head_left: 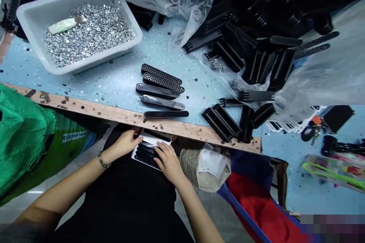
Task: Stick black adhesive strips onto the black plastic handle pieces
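Note:
A white card (161, 134) with several dark strips (146, 149) on it rests on my lap, just below the table's front edge. At its upper left edge my left hand (129, 141) is closed, thumb on the card and the other fingers curled at the border. My right hand (169, 160) lies over the card's right side, fingers stretched out and somewhat apart, touching the strips. On the table beyond my hands several black plastic bars (161, 90) lie in a loose column, two of them with a lattice side up.
A white plastic bin (134, 34) of small metal nuts, with a pale-handled tool (63, 26) in it, stands at the back left. Black parts (222, 122) and clear plastic bags (322, 72) crowd the right. Keys (315, 133) lie farther right; a green sack (23, 136) stands left.

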`<action>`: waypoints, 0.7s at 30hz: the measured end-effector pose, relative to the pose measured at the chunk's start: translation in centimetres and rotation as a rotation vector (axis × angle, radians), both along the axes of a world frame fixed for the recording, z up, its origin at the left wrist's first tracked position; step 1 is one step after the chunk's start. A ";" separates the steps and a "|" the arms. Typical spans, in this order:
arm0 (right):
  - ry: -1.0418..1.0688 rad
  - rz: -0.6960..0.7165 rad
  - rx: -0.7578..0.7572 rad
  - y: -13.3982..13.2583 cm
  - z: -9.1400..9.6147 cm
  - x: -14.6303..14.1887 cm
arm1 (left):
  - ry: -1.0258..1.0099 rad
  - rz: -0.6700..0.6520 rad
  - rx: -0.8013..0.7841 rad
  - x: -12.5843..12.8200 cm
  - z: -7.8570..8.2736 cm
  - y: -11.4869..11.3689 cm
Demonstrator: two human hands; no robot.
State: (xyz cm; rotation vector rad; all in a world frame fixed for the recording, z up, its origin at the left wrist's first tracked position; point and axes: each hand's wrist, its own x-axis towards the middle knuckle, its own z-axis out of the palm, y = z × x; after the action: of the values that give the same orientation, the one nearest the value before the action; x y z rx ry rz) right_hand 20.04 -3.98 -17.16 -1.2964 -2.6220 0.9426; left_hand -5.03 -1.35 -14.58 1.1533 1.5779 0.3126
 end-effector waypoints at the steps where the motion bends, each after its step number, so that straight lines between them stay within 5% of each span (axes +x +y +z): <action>1: 0.023 -0.018 0.005 -0.9 -0.8 0.4 | 0.009 0.006 -0.003 0.7 -1.3 0.3; 5: 0.134 -0.086 -0.012 -2.0 -0.9 1.5 | 0.019 -0.015 0.040 2.7 -3.6 2.0; 11: 0.194 -0.304 0.175 1.0 0.5 -0.2 | 0.045 -0.160 0.158 2.8 -2.0 1.6; 14: 0.170 -0.286 0.261 2.5 0.7 -1.8 | 0.026 -0.215 0.240 3.0 -1.1 0.5; 21: 0.180 -0.311 0.210 3.2 1.2 -2.7 | -0.144 -0.116 0.318 4.2 -1.5 -0.7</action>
State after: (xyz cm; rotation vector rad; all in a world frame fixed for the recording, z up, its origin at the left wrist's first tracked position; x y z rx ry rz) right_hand 17.29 -0.82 -15.99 -1.4345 -2.2299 0.6805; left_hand -0.87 -2.06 -16.08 1.4263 1.3602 0.5722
